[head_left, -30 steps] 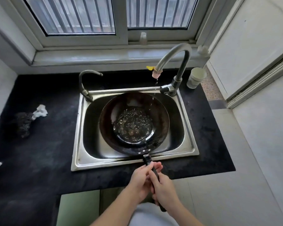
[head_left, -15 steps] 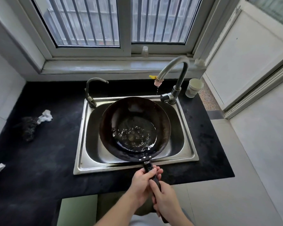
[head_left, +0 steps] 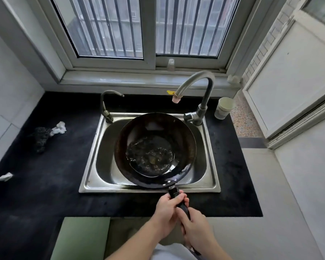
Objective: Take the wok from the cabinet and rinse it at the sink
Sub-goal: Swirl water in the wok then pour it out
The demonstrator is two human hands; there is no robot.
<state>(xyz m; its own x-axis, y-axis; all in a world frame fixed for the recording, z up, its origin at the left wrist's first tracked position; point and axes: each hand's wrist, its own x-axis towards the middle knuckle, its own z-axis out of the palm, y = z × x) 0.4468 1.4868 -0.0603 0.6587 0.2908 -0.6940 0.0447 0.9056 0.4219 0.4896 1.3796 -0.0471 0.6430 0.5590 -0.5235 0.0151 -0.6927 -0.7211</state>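
Note:
A dark round wok (head_left: 155, 150) sits over the steel sink (head_left: 94, 156), with a shallow pool of water in its bottom. Its black handle (head_left: 174, 193) points toward me over the sink's front rim. My left hand (head_left: 167, 209) grips the handle near the wok. My right hand (head_left: 195, 229) grips the same handle just behind it. The curved tap (head_left: 193, 83) arches above the wok's far right rim, and I see no water falling from its spout.
A second, smaller tap (head_left: 106, 106) stands at the sink's back left. A paper cup (head_left: 224, 107) is on the black counter (head_left: 45, 175) right of the tap. A dark scrubber (head_left: 40, 136) and crumpled tissue (head_left: 59, 127) lie to the left. A window is behind.
The drip from the tap has stopped. The wok has been lifted and shifted slightly toward me, and the water in it has calmed. Both hands stay on the handle.

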